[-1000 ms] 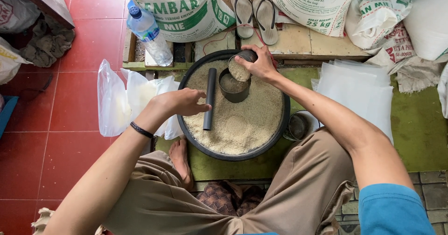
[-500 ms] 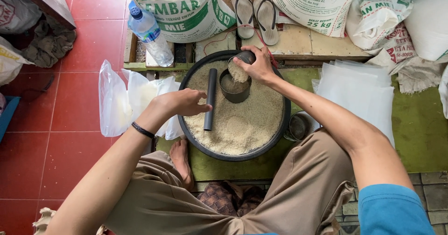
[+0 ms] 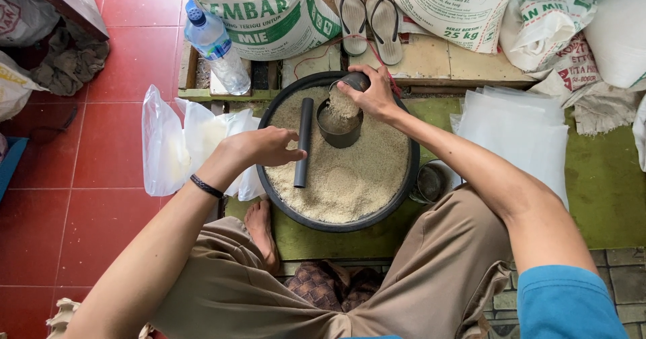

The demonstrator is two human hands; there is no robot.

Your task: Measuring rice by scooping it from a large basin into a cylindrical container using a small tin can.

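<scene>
Head view shows the right hand (image 3: 374, 95) gripping a small scoop cup (image 3: 352, 83), tipping loose, free-flowing grain into the rigid metal tin (image 3: 338, 127) just below, best held by its wall, while the half-open left hand (image 3: 264, 146) touches a stiff grey pipe (image 3: 303, 142).

The basin (image 3: 269, 120) looks like black matt plastic, and the grain (image 3: 350, 177) in it is pale, dry and rough. The pipe (image 3: 303, 142) is smooth grey plastic. The tin (image 3: 340, 133) looks like dull metal. The bags (image 3: 171, 144) are thin, glossy clear plastic. The sacks (image 3: 282, 9) are woven plastic. The floor tiles (image 3: 128, 56) are red and smooth.
</scene>
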